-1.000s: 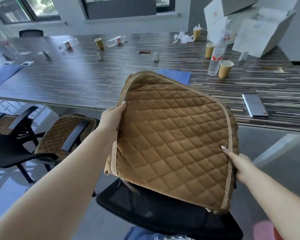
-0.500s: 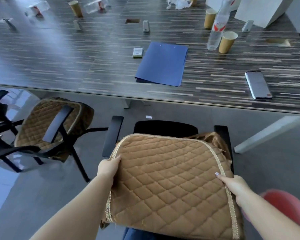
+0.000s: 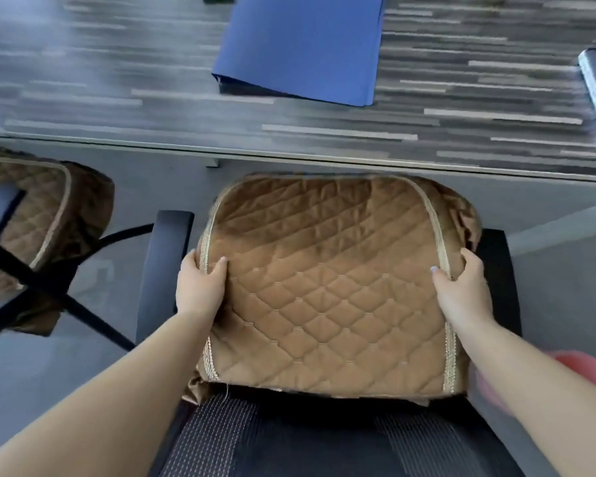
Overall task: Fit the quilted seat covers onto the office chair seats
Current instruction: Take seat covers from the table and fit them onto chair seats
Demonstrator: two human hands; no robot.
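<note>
Table (image 3: pixel 117 98) spans the top, 10 to 2 o'clock. Chair (image 3: pixel 289 438) at centre to 6 o'clock, black mesh showing at the near edge. Brown quilted cover (image 3: pixel 327 290) lies over its seat, far edge draped, near edge loose. Second chair (image 3: pixel 25 235) at 9 o'clock wears its own cover. Blue folder (image 3: pixel 303 46) at 12 o'clock. Left hand (image 3: pixel 200 287) pinches the cover's left trim; right hand (image 3: pixel 461 287) grips the right trim.
</note>
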